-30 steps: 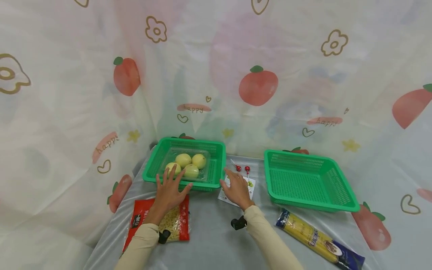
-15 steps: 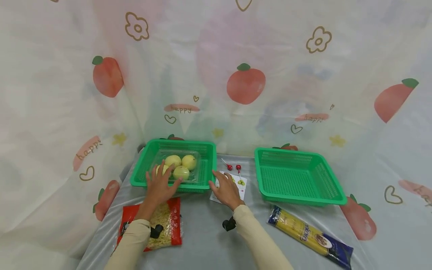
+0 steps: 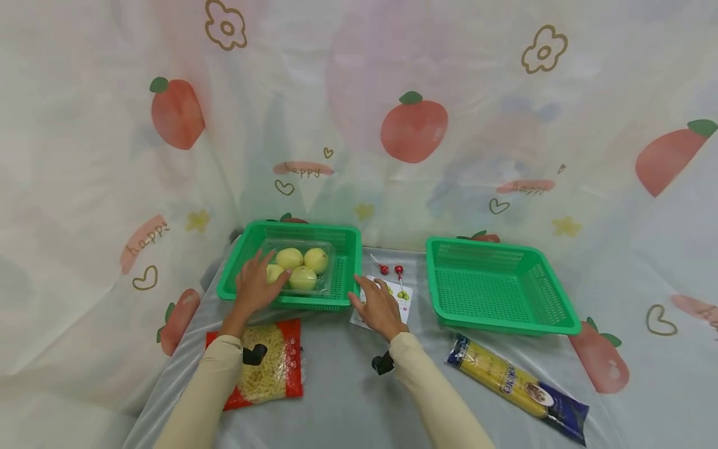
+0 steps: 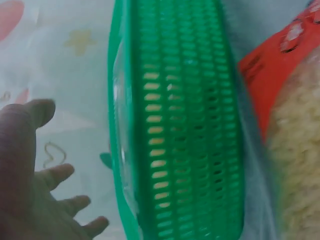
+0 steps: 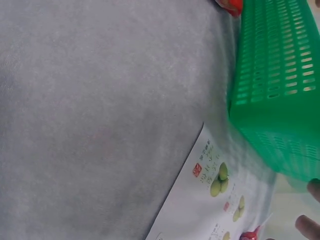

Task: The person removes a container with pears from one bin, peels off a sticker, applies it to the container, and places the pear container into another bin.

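Note:
A green basket (image 3: 349, 237) at the back left holds a clear plastic box of yellow-green fruit (image 3: 303, 265). My left hand (image 3: 255, 284) reaches over the basket's front rim, its straight, spread fingers lying on the box's near left corner. In the left wrist view, the left hand (image 4: 30, 190) shows open beside the basket wall (image 4: 190, 125). My right hand (image 3: 377, 304) rests flat, fingers spread, on a white card (image 3: 405, 298) printed with green fruit. The card (image 5: 200, 210) lies next to the basket (image 5: 280, 90).
Two red lollipops (image 3: 391, 270) lie just behind the card. A second green basket (image 3: 499, 287) stands at the right. A red bag of macaroni (image 3: 269, 368) lies under my left forearm. A spaghetti packet (image 3: 516, 386) lies at the front right. Patterned sheeting walls the table.
My left hand has moved forward from the basket's front rim onto the fruit box. The right hand stays on the card. The head view has shifted slightly.

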Motion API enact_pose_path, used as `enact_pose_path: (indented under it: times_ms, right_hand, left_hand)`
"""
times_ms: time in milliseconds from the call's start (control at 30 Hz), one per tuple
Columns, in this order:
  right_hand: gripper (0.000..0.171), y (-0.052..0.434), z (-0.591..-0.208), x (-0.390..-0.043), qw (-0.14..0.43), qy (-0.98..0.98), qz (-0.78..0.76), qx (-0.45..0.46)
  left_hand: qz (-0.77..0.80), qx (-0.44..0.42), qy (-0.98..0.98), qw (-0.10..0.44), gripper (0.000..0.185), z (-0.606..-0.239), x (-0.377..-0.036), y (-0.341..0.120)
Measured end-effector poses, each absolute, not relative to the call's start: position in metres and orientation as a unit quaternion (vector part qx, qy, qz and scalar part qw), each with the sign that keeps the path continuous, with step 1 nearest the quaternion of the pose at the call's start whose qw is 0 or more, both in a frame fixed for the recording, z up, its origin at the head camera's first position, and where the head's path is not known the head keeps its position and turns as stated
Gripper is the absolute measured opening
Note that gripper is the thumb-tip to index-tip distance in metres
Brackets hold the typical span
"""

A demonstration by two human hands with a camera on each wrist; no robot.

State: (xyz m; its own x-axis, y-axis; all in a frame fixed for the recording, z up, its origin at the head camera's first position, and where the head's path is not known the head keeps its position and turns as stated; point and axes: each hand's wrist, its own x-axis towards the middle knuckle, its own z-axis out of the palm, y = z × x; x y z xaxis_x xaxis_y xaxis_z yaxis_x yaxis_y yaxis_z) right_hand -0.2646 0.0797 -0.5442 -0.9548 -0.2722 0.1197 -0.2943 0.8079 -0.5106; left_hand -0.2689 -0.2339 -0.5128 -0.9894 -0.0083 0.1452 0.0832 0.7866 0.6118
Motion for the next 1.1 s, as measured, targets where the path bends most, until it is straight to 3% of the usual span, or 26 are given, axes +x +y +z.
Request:
enact_pose_path:
  times_ms: [267,533,800,1100]
  right_hand:
    - [0.06,0.083,-0.545,-0.269,0.027,-0.95,0.269,0.158]
    - [0.059,0.082,-0.549,-0.268,0.036,-0.951,0.259,0.166]
    - [0.059,0.082,-0.549,-0.264,0.029,-0.95,0.264,0.165]
    - [0.06,0.083,-0.548,-0.266,0.021,-0.95,0.267,0.164]
  left_hand:
    - [-0.405,0.001,-0.913,-0.042,0.1,-0.496,-0.298,-0.255]
    - [-0.467,0.034,-0.875,-0.124,0.101,-0.492,-0.313,-0.268]
    - [-0.508,0.09,-0.848,-0.124,0.105,-0.515,-0.324,-0.276]
    - [-0.514,0.117,-0.835,-0.155,0.094,-0.522,-0.334,-0.278]
